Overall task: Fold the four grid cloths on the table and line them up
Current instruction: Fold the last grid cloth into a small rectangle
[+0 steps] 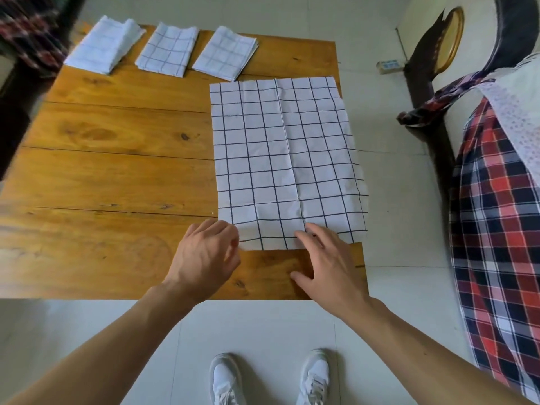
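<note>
A white cloth with a dark grid (286, 159) lies spread flat on the right side of the wooden table (117, 171), its right edge hanging slightly past the table's side. Three folded grid cloths sit in a row along the far edge: one at the left (105, 45), one in the middle (168, 49), one at the right (226, 54). My left hand (207, 252) is at the spread cloth's near left corner, fingers curled by the edge. My right hand (327, 258) rests with fingers straight on the cloth's near edge.
A bed with a red and blue plaid cover (496, 229) stands close on the right. A dark wooden bedframe (429, 83) is behind it. Plaid fabric (32, 33) hangs at the far left. White tiled floor (263, 331) and my white shoes (271, 378) are below.
</note>
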